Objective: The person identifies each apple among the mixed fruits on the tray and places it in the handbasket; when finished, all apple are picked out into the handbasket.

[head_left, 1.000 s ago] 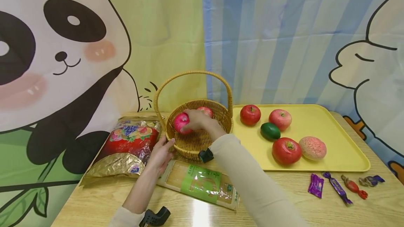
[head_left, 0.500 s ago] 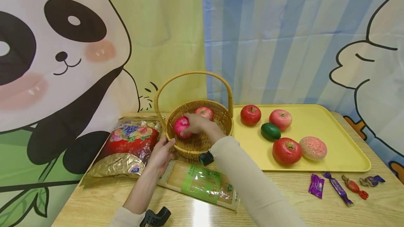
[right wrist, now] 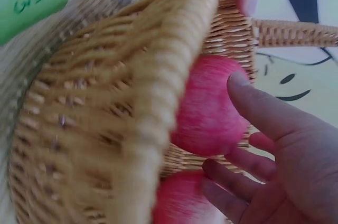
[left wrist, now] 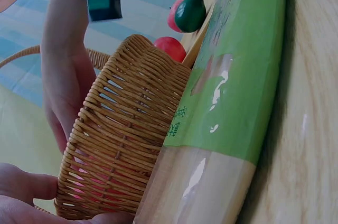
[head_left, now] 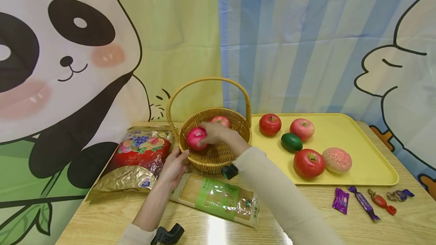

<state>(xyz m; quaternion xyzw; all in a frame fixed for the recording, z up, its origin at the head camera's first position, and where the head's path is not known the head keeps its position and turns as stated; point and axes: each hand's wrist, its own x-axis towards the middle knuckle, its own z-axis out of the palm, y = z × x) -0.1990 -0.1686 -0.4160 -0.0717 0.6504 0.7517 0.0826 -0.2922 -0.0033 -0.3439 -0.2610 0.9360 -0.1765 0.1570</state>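
Right hand (head_left: 212, 132) is down inside the wicker basket (head_left: 235, 124), forearm coming in from the lower right over the near rim, wrist bent a little so the palm faces left. Its fingers (right wrist: 259, 109) are spread and fairly straight, lying against the side of a pink apple (head_left: 196, 138) that sits at the left of the basket's bottom. From the wrist view the grip looks apart, touching the apple rather than wrapped round it. A second apple (head_left: 221, 120) lies behind it, toward the back wall of the basket, and the hand sits between the two.

Left hand (head_left: 174, 165) is on the desk (head_left: 306, 218) at the basket's near-left side, fingers lightly cupped around the outside of the wall with the thumb up near the rim, so it's holding the basket. Forearm runs straight back toward the person.

A packet of noodles (head_left: 218, 199) with a green label lies flat just in front of the basket, and a red-and-gold snack bag (head_left: 137, 158) lies to the left. On the right, a yellow tray (head_left: 368, 154) carries more fruit, including a green lime (head_left: 291, 141). A few wrapped candies (head_left: 364, 199) lie on the desk in front of the tray.
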